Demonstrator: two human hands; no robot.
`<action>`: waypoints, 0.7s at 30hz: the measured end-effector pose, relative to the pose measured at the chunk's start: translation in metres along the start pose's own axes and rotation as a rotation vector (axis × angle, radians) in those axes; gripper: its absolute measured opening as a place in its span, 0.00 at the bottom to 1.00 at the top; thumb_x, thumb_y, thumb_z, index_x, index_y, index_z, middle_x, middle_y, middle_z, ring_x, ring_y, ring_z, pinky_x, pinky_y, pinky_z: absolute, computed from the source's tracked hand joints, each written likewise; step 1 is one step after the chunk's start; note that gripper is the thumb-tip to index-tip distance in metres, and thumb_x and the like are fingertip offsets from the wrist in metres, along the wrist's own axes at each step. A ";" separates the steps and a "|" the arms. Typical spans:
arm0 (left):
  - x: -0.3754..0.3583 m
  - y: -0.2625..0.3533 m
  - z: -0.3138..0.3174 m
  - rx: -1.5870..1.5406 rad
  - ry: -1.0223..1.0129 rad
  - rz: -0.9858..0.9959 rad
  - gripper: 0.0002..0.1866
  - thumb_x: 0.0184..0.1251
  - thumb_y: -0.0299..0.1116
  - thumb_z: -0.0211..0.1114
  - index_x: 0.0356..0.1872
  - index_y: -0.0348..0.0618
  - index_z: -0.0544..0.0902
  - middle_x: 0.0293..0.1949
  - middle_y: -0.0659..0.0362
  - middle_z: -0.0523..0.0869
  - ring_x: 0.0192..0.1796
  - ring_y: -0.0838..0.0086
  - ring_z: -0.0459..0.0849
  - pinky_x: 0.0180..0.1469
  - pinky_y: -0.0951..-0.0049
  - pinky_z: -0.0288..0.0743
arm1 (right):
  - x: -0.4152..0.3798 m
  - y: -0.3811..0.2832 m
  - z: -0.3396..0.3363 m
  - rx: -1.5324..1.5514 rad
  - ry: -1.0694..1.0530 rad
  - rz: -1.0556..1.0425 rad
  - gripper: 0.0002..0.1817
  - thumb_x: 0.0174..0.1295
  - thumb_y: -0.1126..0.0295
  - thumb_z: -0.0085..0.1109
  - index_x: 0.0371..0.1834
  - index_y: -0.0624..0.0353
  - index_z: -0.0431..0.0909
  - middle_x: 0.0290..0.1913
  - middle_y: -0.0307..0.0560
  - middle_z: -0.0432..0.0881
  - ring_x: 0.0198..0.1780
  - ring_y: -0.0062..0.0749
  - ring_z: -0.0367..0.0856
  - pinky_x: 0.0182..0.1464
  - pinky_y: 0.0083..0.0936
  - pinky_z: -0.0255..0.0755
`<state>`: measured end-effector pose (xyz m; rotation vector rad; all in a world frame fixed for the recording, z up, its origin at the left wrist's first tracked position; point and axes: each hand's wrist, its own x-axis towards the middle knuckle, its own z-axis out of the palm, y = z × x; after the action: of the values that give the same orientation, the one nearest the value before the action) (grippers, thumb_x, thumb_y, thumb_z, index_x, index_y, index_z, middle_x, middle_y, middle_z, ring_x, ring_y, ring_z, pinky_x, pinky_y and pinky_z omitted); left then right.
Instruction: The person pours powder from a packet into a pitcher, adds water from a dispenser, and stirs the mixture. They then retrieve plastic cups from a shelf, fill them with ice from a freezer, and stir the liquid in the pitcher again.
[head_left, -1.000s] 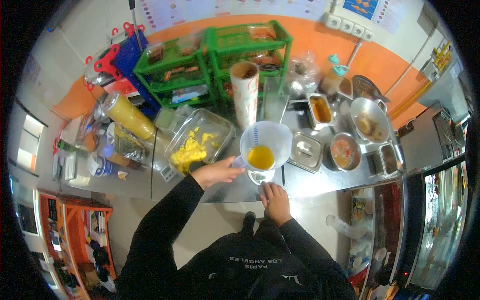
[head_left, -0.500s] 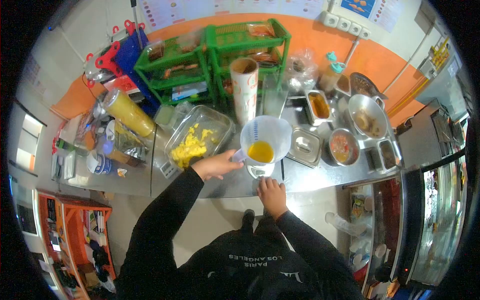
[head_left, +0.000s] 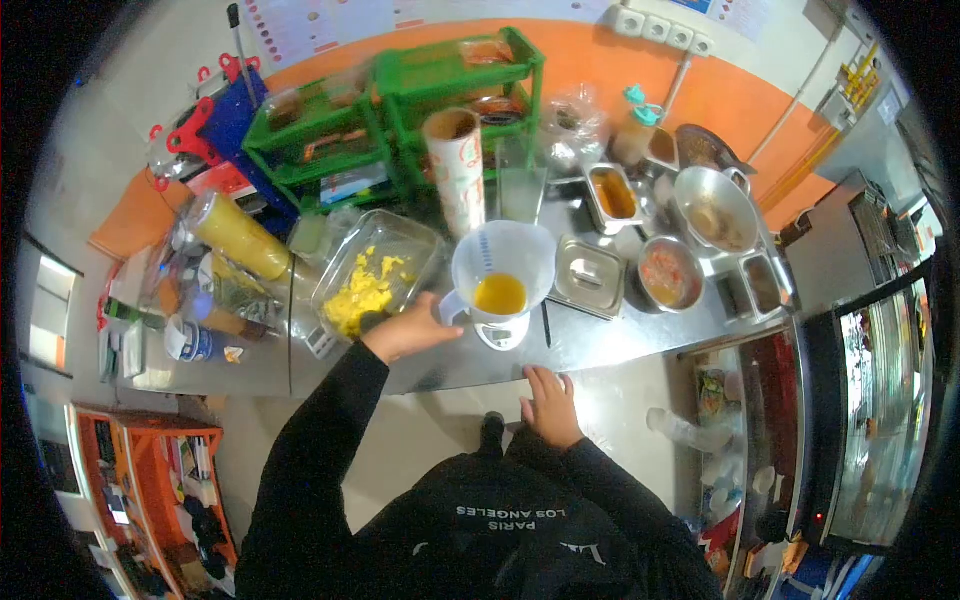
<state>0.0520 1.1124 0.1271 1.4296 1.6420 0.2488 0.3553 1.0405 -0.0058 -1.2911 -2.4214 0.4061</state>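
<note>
A translucent measuring jug (head_left: 503,258) with yellow liquid (head_left: 500,294) in its bottom stands on a small white kitchen scale (head_left: 503,334). My left hand (head_left: 408,330) is beside the jug's handle, thumb and fingers apart, with the handle near the gap between them; any light contact is hard to see. My right hand (head_left: 552,408) holds nothing and hovers just off the front edge of the steel counter (head_left: 440,372), fingers loosely bent and apart. Left of the jug lies a clear tray (head_left: 418,246) with yellow chunks (head_left: 358,298) in it.
Behind the jug stands a tall printed roll (head_left: 458,180), with green racks (head_left: 380,130) further back. To the right are a lidded steel container (head_left: 588,275), a bowl of reddish food (head_left: 670,275) and a large pan (head_left: 715,210). A yellow-filled cylinder (head_left: 240,235) leans at left.
My left hand has loosened from the jug's handle, and the jug now rests on the scale. My right hand has drawn back from the scale. The whole view has shifted slightly.
</note>
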 end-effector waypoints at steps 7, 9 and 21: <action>-0.014 -0.012 0.031 0.360 -0.200 -0.143 0.38 0.66 0.53 0.62 0.64 0.30 0.68 0.47 0.36 0.83 0.52 0.47 0.83 0.54 0.56 0.76 | -0.133 0.069 0.009 0.187 -0.022 0.305 0.23 0.62 0.69 0.59 0.60 0.63 0.70 0.58 0.56 0.74 0.58 0.51 0.74 0.61 0.44 0.64; -0.016 -0.023 0.080 0.307 -0.181 -0.040 0.37 0.66 0.50 0.62 0.67 0.32 0.66 0.49 0.37 0.83 0.54 0.46 0.82 0.56 0.55 0.75 | -0.188 0.099 0.026 0.476 -0.051 0.638 0.20 0.64 0.69 0.56 0.58 0.65 0.72 0.55 0.60 0.76 0.54 0.54 0.77 0.56 0.42 0.70; 0.036 0.008 0.240 0.607 0.616 -0.056 0.40 0.65 0.46 0.63 0.73 0.37 0.59 0.60 0.53 0.75 0.47 0.55 0.79 0.50 0.51 0.73 | -0.596 0.316 0.120 0.010 -0.976 0.490 0.19 0.66 0.59 0.47 0.51 0.63 0.72 0.43 0.62 0.83 0.46 0.56 0.81 0.47 0.51 0.75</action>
<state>0.2350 1.0509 -0.0198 1.8683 2.3980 0.1730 0.8403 0.7017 -0.3526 -2.0112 -2.7309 1.4672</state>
